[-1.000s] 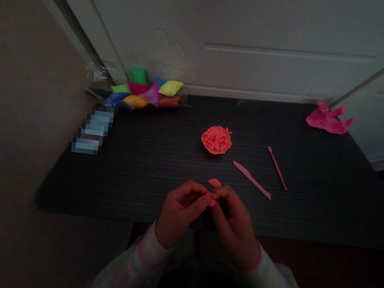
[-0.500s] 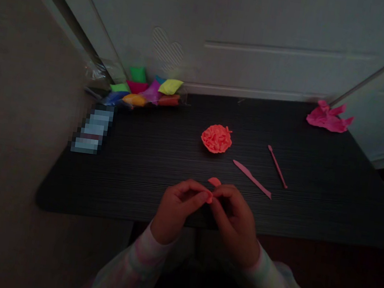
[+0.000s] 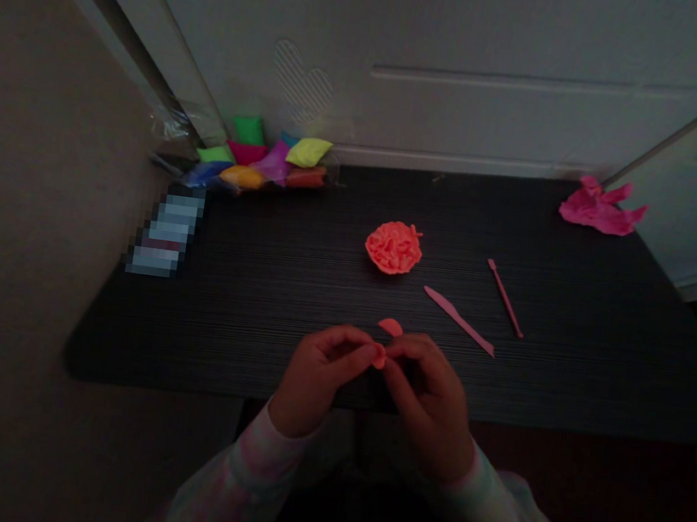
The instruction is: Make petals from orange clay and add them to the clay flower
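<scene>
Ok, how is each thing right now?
Small orange clay piece, squeezed between fingertips
Left hand, pinching it
Right hand, pinching it too
Clay petal, lying on the black table
Ruffled orange clay rosette, resting untouched
Pink clay knife, lying untouched
Pink modeling stick, lying untouched
Pink sheet, crumpled
Colorful packets, heaped together

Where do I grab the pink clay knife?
Put down the clay piece first, then pinch the thin end of the pink clay knife from above with your right hand: that end lies nearest it, and the knife lies flat on the dark table.
</scene>
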`<action>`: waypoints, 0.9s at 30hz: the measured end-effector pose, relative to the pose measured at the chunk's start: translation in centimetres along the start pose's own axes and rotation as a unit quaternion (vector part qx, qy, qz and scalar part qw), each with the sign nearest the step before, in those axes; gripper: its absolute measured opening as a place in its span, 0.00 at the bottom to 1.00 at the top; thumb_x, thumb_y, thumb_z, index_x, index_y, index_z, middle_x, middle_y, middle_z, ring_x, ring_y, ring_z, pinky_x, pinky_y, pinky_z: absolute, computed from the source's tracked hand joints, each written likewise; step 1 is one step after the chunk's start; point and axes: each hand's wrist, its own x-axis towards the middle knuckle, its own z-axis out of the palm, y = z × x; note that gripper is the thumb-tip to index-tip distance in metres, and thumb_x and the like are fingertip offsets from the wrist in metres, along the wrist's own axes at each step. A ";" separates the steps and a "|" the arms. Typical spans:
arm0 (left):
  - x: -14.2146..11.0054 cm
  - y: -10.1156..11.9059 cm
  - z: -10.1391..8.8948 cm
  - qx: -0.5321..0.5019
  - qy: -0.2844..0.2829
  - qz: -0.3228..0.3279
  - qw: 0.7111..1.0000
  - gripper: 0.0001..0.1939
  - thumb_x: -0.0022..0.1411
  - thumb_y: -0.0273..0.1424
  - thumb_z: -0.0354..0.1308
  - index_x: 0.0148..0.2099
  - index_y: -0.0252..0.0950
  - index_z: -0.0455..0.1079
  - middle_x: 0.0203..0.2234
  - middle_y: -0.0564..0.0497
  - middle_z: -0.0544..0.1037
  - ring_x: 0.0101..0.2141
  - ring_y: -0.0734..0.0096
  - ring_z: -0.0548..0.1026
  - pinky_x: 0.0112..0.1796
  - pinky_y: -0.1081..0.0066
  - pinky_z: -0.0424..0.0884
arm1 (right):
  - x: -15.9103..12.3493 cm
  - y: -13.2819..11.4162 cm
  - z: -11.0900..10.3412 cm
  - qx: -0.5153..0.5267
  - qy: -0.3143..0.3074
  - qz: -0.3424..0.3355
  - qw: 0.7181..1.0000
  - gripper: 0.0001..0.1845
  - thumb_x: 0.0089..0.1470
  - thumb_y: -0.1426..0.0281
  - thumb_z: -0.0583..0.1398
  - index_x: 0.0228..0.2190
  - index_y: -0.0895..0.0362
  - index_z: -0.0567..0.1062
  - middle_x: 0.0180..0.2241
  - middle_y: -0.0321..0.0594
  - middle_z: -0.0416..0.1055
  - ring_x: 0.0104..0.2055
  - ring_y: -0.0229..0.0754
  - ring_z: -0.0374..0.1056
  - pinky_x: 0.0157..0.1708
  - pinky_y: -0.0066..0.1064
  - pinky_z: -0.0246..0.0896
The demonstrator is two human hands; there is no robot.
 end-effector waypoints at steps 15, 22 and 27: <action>-0.2 0.0 0.3 -0.033 0.003 -0.030 0.999 0.03 0.48 0.25 0.59 0.23 0.35 0.70 0.18 0.57 0.72 0.23 0.79 0.67 0.29 0.77 0.62 | -0.3 0.1 -0.3 0.023 -0.001 0.003 1.000 0.07 0.50 0.77 0.56 0.30 0.53 0.68 0.28 0.33 0.66 0.33 0.36 0.63 0.39 0.34 0.58; -0.3 0.2 0.5 -0.044 -0.007 -0.028 0.999 0.05 0.50 0.27 0.57 0.23 0.34 0.70 0.18 0.56 0.71 0.23 0.79 0.65 0.29 0.77 0.61 | 0.0 0.2 -0.3 0.040 -0.004 0.013 0.999 0.07 0.50 0.77 0.56 0.29 0.52 0.69 0.27 0.32 0.67 0.32 0.36 0.64 0.40 0.34 0.57; -0.3 0.2 0.6 -0.063 -0.006 -0.026 0.998 0.02 0.47 0.26 0.59 0.24 0.35 0.70 0.17 0.57 0.70 0.22 0.79 0.65 0.28 0.76 0.60 | 0.0 0.2 -0.3 0.046 -0.003 0.019 0.999 0.06 0.49 0.76 0.56 0.28 0.52 0.69 0.26 0.32 0.67 0.31 0.36 0.63 0.40 0.35 0.58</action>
